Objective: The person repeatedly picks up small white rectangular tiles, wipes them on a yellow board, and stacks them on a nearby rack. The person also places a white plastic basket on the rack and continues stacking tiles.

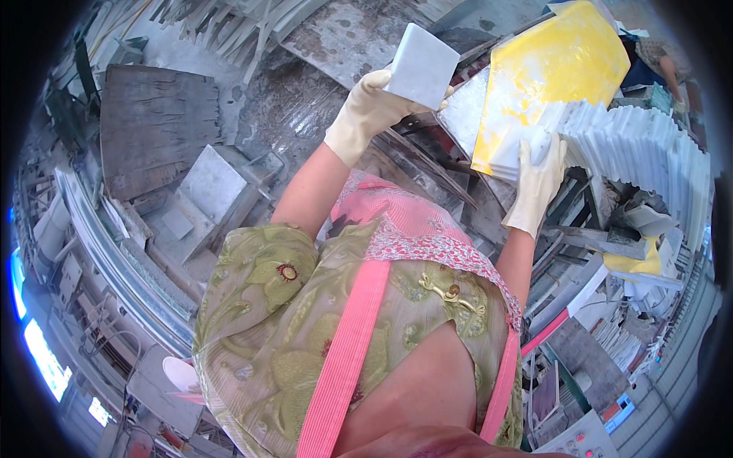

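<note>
My left hand [372, 111], in a cream rubber glove, holds up a square white stone tile [424, 67] by its lower edge, thumb and fingers on either side. On the right, my gloved right hand [540, 179] grips at the near left end of a long row of white tiles [641, 141] standing on edge, close together. Thumb and fingers are around a white tile [533, 139] there; how many tiles they take in I cannot tell. Beneath that end lies a yellow sheet [557, 61] smeared with white.
A worn dark board [156, 126] and a grey block [212, 179] lie on the left. Long pale strips [221, 27] are piled at the far left. Metal rails [126, 244] run along the left side. A control panel [584, 439] sits at lower right. Another person's arm [672, 76] shows at far right.
</note>
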`<act>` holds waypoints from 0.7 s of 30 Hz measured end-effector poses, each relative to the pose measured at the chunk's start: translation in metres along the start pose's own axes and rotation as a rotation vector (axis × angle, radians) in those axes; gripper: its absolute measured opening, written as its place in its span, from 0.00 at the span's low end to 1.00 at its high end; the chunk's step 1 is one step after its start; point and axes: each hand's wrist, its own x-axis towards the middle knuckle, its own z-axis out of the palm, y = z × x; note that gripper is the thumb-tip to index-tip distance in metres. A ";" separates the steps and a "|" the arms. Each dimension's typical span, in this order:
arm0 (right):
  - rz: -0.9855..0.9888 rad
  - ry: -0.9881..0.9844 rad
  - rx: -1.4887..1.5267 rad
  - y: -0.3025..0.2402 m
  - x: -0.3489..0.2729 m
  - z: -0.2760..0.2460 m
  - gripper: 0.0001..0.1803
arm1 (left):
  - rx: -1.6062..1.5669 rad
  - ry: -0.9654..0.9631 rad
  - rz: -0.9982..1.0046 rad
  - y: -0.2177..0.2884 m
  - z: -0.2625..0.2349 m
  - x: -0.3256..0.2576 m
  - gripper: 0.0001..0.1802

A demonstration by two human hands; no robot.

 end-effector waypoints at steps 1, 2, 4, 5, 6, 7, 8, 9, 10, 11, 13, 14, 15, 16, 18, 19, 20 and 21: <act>-0.004 0.008 -0.006 0.000 0.000 0.000 0.39 | -0.004 0.008 -0.001 0.000 0.000 0.000 0.51; -0.008 0.016 -0.013 0.000 0.000 0.000 0.39 | -0.009 0.015 -0.001 0.001 0.001 0.000 0.51; -0.008 0.015 -0.014 0.000 -0.001 0.001 0.39 | -0.034 0.017 -0.006 0.002 0.002 0.000 0.51; -0.012 0.019 -0.013 0.000 -0.001 0.001 0.39 | -0.056 0.011 -0.010 0.002 0.002 0.000 0.50; -0.004 0.012 -0.009 0.000 -0.001 0.001 0.39 | -0.078 0.006 -0.013 0.002 0.003 0.000 0.50; -0.001 0.009 -0.004 0.000 -0.001 0.001 0.39 | -0.065 -0.016 -0.009 0.002 0.004 0.000 0.50; -0.008 0.016 0.002 0.000 -0.001 0.001 0.39 | -0.052 -0.037 -0.004 0.002 0.005 0.000 0.50; 0.001 0.009 0.002 0.000 -0.001 0.001 0.39 | -0.039 -0.059 0.006 0.002 0.006 0.000 0.49; -0.001 0.012 0.002 -0.001 -0.001 0.000 0.39 | -0.066 -0.045 -0.002 0.002 0.007 0.000 0.49; 0.004 0.005 -0.001 -0.001 0.000 0.000 0.38 | -0.092 -0.032 -0.005 0.001 0.007 0.000 0.49; -0.005 0.004 0.038 -0.003 0.000 -0.002 0.36 | -0.131 -0.008 -0.004 0.001 0.009 0.001 0.48; -0.011 0.006 0.063 -0.003 0.000 -0.003 0.35 | -0.143 0.002 -0.002 0.001 0.009 0.001 0.49; -0.003 -0.003 0.047 -0.004 0.000 -0.004 0.36 | -0.149 -0.007 -0.001 0.001 0.010 0.001 0.49; -0.001 -0.003 0.038 -0.004 0.000 -0.004 0.37 | -0.156 -0.009 0.003 0.001 0.010 0.001 0.48; 0.007 -0.014 0.032 -0.005 0.000 -0.005 0.38 | -0.163 -0.046 0.006 0.000 0.012 0.001 0.48; 0.014 -0.025 0.037 -0.005 0.000 -0.005 0.38 | -0.251 -0.059 0.002 -0.001 0.013 0.001 0.47; 0.004 -0.022 0.046 -0.005 0.000 -0.005 0.38 | -0.339 -0.071 -0.002 -0.001 0.014 0.000 0.47; 0.015 -0.030 0.037 -0.005 0.000 -0.005 0.38 | -0.427 -0.083 -0.005 -0.002 0.016 -0.001 0.47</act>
